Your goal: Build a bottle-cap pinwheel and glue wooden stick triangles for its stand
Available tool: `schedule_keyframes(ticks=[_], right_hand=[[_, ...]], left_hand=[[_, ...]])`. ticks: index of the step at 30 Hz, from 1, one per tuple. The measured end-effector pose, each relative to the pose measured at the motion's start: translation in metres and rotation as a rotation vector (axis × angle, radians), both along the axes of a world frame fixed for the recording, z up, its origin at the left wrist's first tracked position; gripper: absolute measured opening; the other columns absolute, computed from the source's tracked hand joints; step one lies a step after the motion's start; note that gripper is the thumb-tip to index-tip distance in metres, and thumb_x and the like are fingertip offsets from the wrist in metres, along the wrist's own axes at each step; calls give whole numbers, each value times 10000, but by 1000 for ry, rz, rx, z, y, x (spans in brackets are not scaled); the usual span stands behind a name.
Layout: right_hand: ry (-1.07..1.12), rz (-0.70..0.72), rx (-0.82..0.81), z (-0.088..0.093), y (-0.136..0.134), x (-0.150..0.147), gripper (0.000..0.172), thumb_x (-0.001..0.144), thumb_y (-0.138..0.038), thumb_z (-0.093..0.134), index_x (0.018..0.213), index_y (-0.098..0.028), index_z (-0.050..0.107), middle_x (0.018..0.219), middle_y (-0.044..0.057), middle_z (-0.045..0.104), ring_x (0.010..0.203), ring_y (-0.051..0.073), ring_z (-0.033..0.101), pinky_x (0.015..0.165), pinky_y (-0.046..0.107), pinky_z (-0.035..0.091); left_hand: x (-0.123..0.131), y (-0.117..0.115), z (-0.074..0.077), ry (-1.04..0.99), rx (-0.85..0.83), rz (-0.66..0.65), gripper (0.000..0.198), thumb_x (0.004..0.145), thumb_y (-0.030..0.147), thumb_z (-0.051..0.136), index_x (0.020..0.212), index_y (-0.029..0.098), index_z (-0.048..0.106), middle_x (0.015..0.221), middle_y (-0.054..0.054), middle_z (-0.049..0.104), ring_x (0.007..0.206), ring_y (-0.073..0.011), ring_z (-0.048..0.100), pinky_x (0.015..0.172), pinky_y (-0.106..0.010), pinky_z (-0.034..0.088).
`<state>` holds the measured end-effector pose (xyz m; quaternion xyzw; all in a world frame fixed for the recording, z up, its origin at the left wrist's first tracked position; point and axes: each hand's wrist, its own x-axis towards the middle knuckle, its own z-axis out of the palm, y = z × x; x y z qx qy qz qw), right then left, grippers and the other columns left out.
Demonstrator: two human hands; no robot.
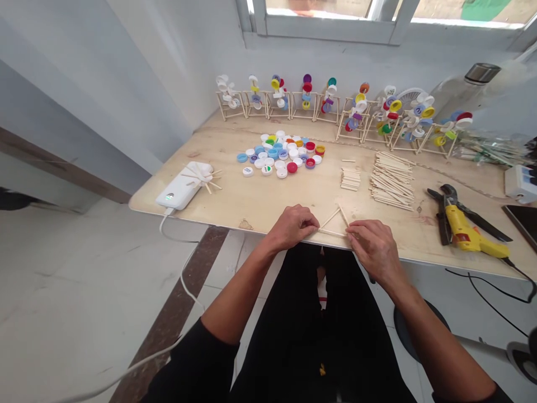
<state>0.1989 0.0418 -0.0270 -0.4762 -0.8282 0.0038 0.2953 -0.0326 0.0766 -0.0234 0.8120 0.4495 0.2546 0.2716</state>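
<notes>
A small triangle of thin wooden sticks (334,219) lies at the near edge of the wooden table (235,196). My left hand (291,225) is closed, pinching the triangle's left corner. My right hand (373,246) is closed too, its fingertips pinching the right corner. The bottom stick spans between both hands.
Behind lie a pile of coloured bottle caps (280,155), short sticks (350,179), a heap of long sticks (392,180), a yellow glue gun (470,230) with pliers (441,215), and a white power bank (182,186). Stick-and-cap models (356,112) line the wall.
</notes>
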Motion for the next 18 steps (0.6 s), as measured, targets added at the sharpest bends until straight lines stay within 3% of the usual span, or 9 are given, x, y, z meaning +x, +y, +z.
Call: schedule_keyframes(ticks=[11,18], right_hand=[[66,-50,-32,-1,-4,11,119,860,-230,528,910,-219,635,951,42,678,927,201,591,810,359,414],[83,-46,-150,-1,-8,21,174,847,-198,495,946,-226,636,1000,49,669,970,216,575,833,380,418]], left_hand=[[0,-6,0,16,0,47,151,768,146,568,818,207,697,759,-26,652,819,-184,563,774,-317,439],[2,-6,-1,-51,5,65,186,813,200,525,915,221,680,842,-31,671,869,-193,572,806,-339,438]])
